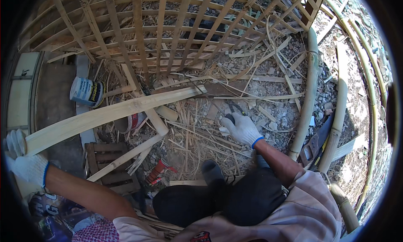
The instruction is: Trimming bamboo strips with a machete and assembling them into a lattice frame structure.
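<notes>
My left hand [26, 161], in a white glove with a blue cuff, grips the near end of a long, wide bamboo slat [113, 112]. The slat runs up and to the right across the ground, and its far end lies below a bamboo lattice frame [168, 36]. My right hand [242, 129], gloved the same way, reaches down to the littered ground and closes on the dark handle of a small cutting tool [231, 114]. The tool's metal tip points away from me. My knees in dark trousers [222, 198] are below the hands.
A blue and white tin can [86, 91] lies on its side at the left. A small wooden pallet [110, 165] and a red-handled tool [158, 170] lie near my knees. A hand saw [314, 143] rests between thick bamboo poles [308, 91] at the right. Bamboo shavings cover the ground.
</notes>
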The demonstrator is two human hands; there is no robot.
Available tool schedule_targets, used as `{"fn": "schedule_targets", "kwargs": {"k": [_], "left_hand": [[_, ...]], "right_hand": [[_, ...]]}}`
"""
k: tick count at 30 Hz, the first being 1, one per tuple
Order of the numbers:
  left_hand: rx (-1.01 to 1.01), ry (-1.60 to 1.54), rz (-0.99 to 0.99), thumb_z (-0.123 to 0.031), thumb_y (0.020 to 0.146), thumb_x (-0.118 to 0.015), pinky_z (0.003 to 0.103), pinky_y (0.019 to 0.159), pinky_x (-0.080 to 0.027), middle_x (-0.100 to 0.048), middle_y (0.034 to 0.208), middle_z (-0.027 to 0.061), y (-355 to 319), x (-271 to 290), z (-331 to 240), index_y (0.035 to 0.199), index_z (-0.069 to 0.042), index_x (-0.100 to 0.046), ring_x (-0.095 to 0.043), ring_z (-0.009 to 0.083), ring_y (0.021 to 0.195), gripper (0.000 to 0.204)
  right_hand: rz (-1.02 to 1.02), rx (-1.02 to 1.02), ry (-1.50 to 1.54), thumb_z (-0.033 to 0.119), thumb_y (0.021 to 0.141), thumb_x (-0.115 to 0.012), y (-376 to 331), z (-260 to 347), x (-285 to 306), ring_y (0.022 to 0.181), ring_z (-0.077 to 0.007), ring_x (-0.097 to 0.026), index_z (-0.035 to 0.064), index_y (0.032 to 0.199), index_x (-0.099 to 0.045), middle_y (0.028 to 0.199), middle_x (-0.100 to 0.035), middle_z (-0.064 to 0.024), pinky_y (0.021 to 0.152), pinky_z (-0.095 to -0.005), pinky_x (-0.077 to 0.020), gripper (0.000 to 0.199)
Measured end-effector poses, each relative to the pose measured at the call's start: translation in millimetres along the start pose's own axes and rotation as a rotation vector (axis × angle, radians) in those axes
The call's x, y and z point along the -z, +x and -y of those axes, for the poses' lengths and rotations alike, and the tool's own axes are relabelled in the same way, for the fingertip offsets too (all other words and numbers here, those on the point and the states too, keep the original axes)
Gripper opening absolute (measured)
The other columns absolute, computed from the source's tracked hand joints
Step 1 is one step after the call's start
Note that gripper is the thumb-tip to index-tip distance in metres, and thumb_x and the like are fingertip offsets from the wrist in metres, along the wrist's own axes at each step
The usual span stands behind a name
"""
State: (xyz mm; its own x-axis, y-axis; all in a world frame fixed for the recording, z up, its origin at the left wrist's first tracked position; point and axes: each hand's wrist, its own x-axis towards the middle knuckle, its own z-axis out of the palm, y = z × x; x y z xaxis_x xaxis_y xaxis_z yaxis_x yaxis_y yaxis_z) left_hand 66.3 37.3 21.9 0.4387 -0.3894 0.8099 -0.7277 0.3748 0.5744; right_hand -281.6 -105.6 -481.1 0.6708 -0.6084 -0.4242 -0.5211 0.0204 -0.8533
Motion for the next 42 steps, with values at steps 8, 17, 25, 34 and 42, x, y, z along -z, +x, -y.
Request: {"fn": "schedule_targets", "kwargs": {"k": [8,17,25,34,42], "left_hand": [[0.007,-0.089,-0.024,-0.03,0.108,-0.044,0.043,0.079,-0.044,-0.043,0.091,0.0116,-12.4,13.5,-19.0,0.104,0.002,-0.051,-0.046,0.0249,0.081,0.033],[0.025,-0.01,-0.182,-0.028,0.111,-0.047,0.035,0.079,-0.05,-0.049,0.096,0.0095,-1.5,21.7,-4.9,0.101,-0.002,-0.049,-0.051,0.0216,0.084,0.028],[-0.125,0.082,-0.118,-0.015,0.106,-0.051,0.032,0.064,-0.039,-0.034,0.079,0.0022,12.1,54.6,-2.4,0.082,-0.012,-0.032,-0.038,0.0145,0.067,0.031],[-0.011,-0.293,0.037,-0.008,0.103,-0.048,0.03,0.06,-0.036,-0.03,0.077,0.0022,-0.2,7.6,-13.0,0.078,-0.01,-0.036,-0.037,0.0141,0.066,0.027],[-0.059,-0.287,0.044,-0.01,0.105,-0.047,0.03,0.06,-0.037,-0.031,0.076,0.0024,0.0,7.2,-8.6,0.086,-0.006,-0.041,-0.037,0.0144,0.065,0.021]], "right_hand": [[0.139,0.373,0.069,0.047,0.099,-0.063,-44.2,106.3,5.6,0.085,-0.0501,-0.07,0.0011,0.111,-0.061,0.092,-0.071,-0.0296,0.075,-0.0561,-0.0547,0.048],[0.174,0.511,0.096,0.041,0.097,-0.069,-58.5,161.6,8.4,0.076,-0.049,-0.07,0.0006,0.112,-0.061,0.08,-0.069,-0.0278,0.067,-0.0525,-0.0543,0.044],[0.153,0.651,0.06,0.038,0.096,-0.071,-75.5,169.7,24.0,0.069,-0.0459,-0.069,0.0,0.1,-0.062,0.069,-0.066,-0.0246,0.062,-0.0507,-0.0532,0.039],[0.134,0.552,0.102,0.034,0.096,-0.072,-81.1,178.4,29.7,0.065,-0.0419,-0.07,0.0004,0.098,-0.063,0.068,-0.066,-0.0206,0.06,-0.046,-0.0533,0.035],[0.17,0.468,0.134,0.045,0.099,-0.066,-69.1,174.3,32.2,0.073,-0.0452,-0.072,-0.0029,0.102,-0.063,0.074,-0.069,-0.0253,0.064,-0.0498,-0.0556,0.048]]}}
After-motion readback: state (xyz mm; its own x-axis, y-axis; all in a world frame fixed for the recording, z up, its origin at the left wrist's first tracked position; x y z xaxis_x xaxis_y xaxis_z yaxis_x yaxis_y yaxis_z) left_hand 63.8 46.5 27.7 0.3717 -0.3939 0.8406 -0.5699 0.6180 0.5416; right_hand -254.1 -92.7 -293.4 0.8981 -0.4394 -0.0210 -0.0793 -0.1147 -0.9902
